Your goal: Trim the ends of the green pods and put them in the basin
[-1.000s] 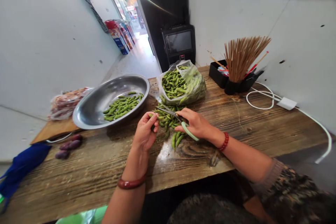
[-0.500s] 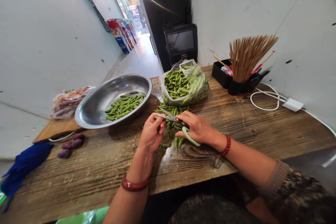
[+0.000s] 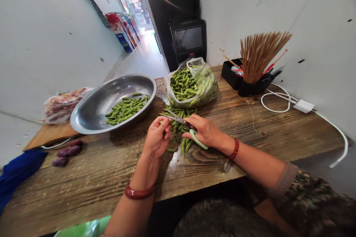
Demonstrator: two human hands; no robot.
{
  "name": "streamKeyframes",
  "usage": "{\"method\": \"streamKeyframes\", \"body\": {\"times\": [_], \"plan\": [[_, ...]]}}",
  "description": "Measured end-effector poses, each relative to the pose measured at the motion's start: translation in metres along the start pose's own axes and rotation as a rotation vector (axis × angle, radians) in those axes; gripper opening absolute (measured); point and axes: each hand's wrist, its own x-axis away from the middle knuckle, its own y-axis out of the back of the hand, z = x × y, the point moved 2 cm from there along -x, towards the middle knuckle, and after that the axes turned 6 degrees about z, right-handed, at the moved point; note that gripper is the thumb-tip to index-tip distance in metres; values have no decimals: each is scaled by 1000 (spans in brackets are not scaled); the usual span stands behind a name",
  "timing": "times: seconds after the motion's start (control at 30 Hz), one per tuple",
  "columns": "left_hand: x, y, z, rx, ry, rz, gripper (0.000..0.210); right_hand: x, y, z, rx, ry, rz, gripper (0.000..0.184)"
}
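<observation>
My right hand (image 3: 203, 129) grips a pair of scissors (image 3: 178, 118) by its pale green handles, the blades a little apart and pointing left. Beside the blade tips, my left hand (image 3: 158, 135) is closed in a pinch, with a green edamame pod (image 3: 161, 122) just showing between thumb and fingers. Under and behind the scissors lies a loose heap of pods (image 3: 183, 113) on the wooden table. An open plastic bag (image 3: 205, 89) full of pods stands behind the heap. To the left, a wide steel basin (image 3: 89, 113) holds more pods on its bottom.
Several purplish oval items (image 3: 66, 152) lie left of my hands, near a blue cloth (image 3: 20, 177). A plastic-wrapped package (image 3: 65, 105) sits on a wooden board (image 3: 47, 135). At right are a black holder (image 3: 247, 88) with brown sticks (image 3: 258, 59) and a white cable (image 3: 332, 120).
The whole view has shifted slightly, so everything appears a bit farther left and higher. Both hands keep nearly the same places over the heap, the scissors still at the left fingertips.
</observation>
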Motion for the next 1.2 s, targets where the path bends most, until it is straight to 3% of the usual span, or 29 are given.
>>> {"method": "streamKeyframes", "body": {"times": [0.23,0.33,0.47,0.6,0.73,0.87,0.97,1.07,1.2], "plan": [[-1,3,-3,-61,-68,-47,31,1,0,0,15,0,49,36],[-1,9,-7,-128,-63,-51,35,1,3,-4,16,-6,-9,38],[1,13,-14,-252,-39,28,37,-1,7,-13,38,-34,-84,38],[12,15,-20,-545,18,83,24,-2,10,-16,44,-35,-102,39],[33,20,-18,-963,-25,187,11,-2,10,-14,13,-23,-105,39],[48,30,-3,-1129,-9,216,12,-1,9,-12,-12,1,-111,40],[51,31,1,-1114,-59,219,4,-1,7,-12,-5,11,-112,39],[51,31,-4,-986,-88,125,6,-2,8,-13,-8,10,-125,39],[54,39,-10,-442,52,-41,16,-2,10,-15,-29,-4,-147,36]]}}
